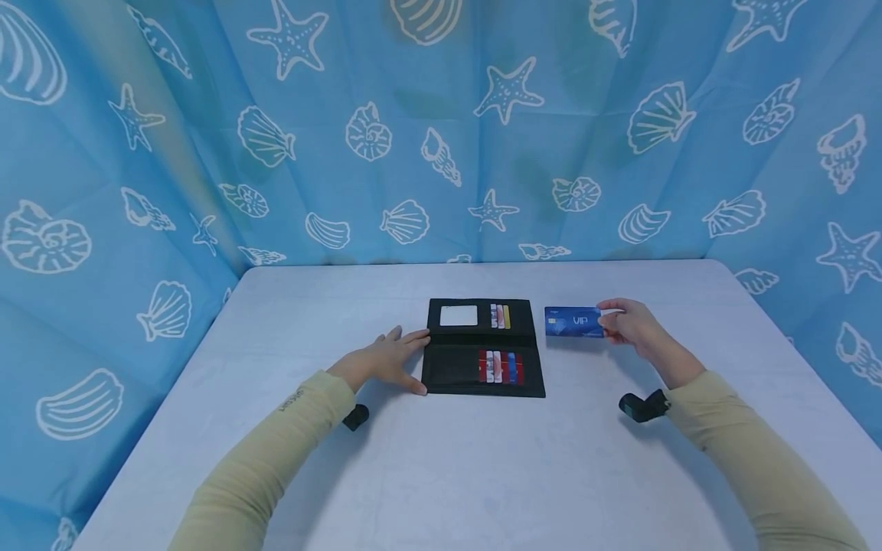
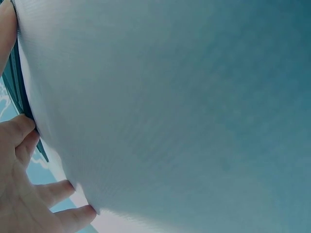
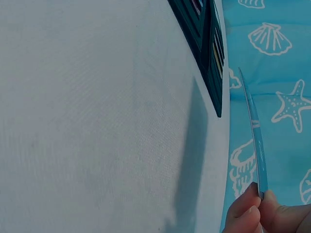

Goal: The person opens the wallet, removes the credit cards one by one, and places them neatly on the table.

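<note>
A black wallet (image 1: 451, 366) lies unfolded on the white table, with several cards (image 1: 501, 367) in its lower slots and several more in the upper ones. At its left edge, the left hand (image 1: 386, 360) rests with fingers spread, fingertips and thumb touching the wallet. To the right, a blue VIP card (image 1: 574, 322) is pinched by its right end between thumb and fingers of the right hand (image 1: 630, 327). In the right wrist view the card (image 3: 257, 131) appears edge-on, raised off the table, apart from the wallet (image 3: 206, 58).
The white table (image 1: 482, 474) has its far edge against a blue curtain (image 1: 441, 99) printed with shells and starfish. A dark wrist device (image 1: 644, 407) sits below the right sleeve, and another (image 1: 356, 417) below the left.
</note>
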Demonstrator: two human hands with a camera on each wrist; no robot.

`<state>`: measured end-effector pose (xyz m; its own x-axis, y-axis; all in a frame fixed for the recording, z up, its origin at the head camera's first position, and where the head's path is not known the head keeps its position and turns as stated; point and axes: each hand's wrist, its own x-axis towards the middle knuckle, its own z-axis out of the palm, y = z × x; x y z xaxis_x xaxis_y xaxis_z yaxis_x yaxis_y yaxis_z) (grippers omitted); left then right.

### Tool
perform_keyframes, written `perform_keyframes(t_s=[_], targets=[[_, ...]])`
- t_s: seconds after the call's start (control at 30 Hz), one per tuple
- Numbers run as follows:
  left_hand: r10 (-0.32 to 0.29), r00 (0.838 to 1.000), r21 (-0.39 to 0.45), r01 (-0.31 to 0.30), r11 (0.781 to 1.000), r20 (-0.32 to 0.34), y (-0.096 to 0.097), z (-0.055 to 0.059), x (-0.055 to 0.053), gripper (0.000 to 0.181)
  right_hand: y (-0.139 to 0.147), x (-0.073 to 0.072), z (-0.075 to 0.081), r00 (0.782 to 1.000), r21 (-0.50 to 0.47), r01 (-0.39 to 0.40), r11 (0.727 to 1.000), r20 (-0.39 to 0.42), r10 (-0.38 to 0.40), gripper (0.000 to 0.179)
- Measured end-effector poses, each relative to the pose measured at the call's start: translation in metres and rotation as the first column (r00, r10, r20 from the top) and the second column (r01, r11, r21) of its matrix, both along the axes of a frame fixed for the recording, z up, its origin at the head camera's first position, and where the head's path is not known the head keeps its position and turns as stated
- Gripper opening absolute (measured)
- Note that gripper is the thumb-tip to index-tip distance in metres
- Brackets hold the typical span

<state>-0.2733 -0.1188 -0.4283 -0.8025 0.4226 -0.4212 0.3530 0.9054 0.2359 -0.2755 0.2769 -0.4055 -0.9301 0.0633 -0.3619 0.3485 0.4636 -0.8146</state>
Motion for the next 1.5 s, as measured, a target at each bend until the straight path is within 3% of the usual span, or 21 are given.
perform_keyframes(t_s=[0.67, 0.97, 1.2, 1.5], targets=[[-0.009, 1.000, -0.004, 0.009, 1.000, 0.005, -0.001, 0.001, 0.000, 0.100, -0.009, -0.028, -0.012, 0.998, 0.011, 0.068, 0.998, -0.006, -0.068, 0.045], [0.000, 1.000, -0.011, 0.000, 1.000, 0.018, 0.000, 0.003, 0.001, 0.100, -0.012, -0.036, -0.023, 0.993, -0.031, 0.112, 0.993, -0.018, -0.112, 0.044], [-0.032, 0.999, -0.034, 0.032, 0.999, -0.001, 0.000, 0.005, 0.001, 0.099, -0.015, -0.041, -0.028, 0.990, -0.046, 0.141, 0.989, -0.016, -0.142, 0.044], [-0.014, 1.000, -0.020, 0.015, 1.000, 0.021, 0.000, 0.006, 0.001, 0.100, -0.019, -0.048, -0.031, 0.990, 0.037, 0.142, 0.989, -0.024, -0.141, 0.043]])
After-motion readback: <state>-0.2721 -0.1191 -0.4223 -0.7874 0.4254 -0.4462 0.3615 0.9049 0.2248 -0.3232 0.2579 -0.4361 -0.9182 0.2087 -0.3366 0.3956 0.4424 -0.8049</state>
